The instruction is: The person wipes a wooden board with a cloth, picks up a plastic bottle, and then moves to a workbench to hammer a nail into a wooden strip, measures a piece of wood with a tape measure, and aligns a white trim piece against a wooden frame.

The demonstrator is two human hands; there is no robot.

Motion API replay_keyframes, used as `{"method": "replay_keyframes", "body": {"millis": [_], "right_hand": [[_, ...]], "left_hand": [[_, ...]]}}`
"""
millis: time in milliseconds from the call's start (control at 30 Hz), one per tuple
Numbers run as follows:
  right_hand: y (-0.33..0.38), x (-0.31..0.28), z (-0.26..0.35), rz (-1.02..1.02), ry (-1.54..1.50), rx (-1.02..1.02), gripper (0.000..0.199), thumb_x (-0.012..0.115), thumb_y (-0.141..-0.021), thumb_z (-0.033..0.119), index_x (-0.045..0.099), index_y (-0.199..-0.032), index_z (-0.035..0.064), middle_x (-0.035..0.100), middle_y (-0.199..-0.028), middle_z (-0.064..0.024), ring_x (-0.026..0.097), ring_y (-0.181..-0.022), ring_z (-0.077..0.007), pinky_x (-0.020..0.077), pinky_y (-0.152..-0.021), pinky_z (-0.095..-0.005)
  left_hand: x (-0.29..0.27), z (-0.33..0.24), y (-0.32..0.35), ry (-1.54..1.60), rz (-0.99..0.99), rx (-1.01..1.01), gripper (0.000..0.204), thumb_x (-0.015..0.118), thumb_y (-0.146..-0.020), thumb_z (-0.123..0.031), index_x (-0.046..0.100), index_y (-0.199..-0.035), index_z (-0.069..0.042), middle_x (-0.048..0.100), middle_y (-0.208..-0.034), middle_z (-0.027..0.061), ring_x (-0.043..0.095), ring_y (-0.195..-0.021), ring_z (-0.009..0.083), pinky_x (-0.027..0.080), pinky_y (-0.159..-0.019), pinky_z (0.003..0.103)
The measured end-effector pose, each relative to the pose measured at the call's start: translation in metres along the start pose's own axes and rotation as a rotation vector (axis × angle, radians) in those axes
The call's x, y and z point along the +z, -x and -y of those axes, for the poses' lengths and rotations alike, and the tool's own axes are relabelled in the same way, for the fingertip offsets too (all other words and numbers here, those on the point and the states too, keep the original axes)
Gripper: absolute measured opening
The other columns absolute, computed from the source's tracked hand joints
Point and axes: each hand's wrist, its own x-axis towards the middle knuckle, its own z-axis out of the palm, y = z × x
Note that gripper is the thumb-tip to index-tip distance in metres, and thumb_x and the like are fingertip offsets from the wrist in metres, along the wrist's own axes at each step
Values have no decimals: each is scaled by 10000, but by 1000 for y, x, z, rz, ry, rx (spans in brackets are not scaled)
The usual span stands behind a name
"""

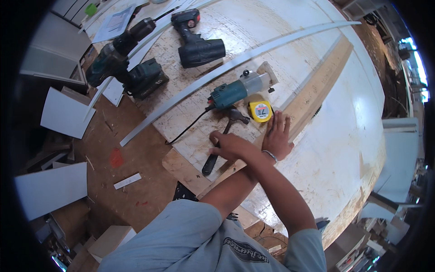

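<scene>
My forearms cross over the table edge. My right hand has its fingers around the black handle of a claw hammer, whose head lies near a teal trim router. My left hand, with a bracelet at the wrist, rests with fingers extended on a long wooden board. Just beyond the left hand, a yellow tape measure touches or nearly touches its fingertips. A dark toothed edge shows beside the board; the rest of it is hidden.
A long pale strip curves across the worktable and overhangs its left edge. At the far left are a teal drill and a black cordless tool. The router's cord hangs over the edge. White panels and offcuts lie below.
</scene>
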Motion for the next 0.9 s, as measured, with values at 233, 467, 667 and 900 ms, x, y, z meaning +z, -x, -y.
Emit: {"method": "replay_keyframes", "body": {"millis": [233, 467, 667, 900], "right_hand": [[14, 15, 19, -350, -253, 122, 309, 650, -850, 293, 521, -1012, 64, 672, -896, -225, 657, -873, -429, 512, -769, -502], [136, -50, 63, -196, -1331, 162, 394, 575, -940, 121, 418, -1295, 54, 695, -921, -151, 689, -823, -201, 551, -702, -329], [227, -17, -5, -855, -797, -161, 456, 523, -1020, 235, 382, -1382, -3, 635, -826, -59, 586, -673, -117, 496, -634, -251], [186, -25, -136, -1207, -496, 501, 383, 411, -1048, 362, 544, -1112, 8, 663, -858, -261, 650, -819, -439, 481, -709, -485]], "left_hand": [[2, 0, -2, -40, -17, -13, 920, 719, -770, -374, 313, -1486, 37, 218, -1541, 310, 129, -1487, 410, 94, -1228, 483], [13, -4, -4, -91, -48, 3, 924, 737, -749, -379, 334, -1476, 26, 267, -1520, 291, 189, -1468, 401, 114, -1222, 491], [22, 15, -1, -17, -77, 8, 969, 774, -730, -442, 346, -1463, 26, 267, -1526, 281, 195, -1472, 388, 130, -1215, 494], [10, -13, -4, -181, -5, -19, 958, 736, -754, -423, 315, -1485, 29, 229, -1539, 298, 155, -1480, 405, 104, -1225, 474]]}}
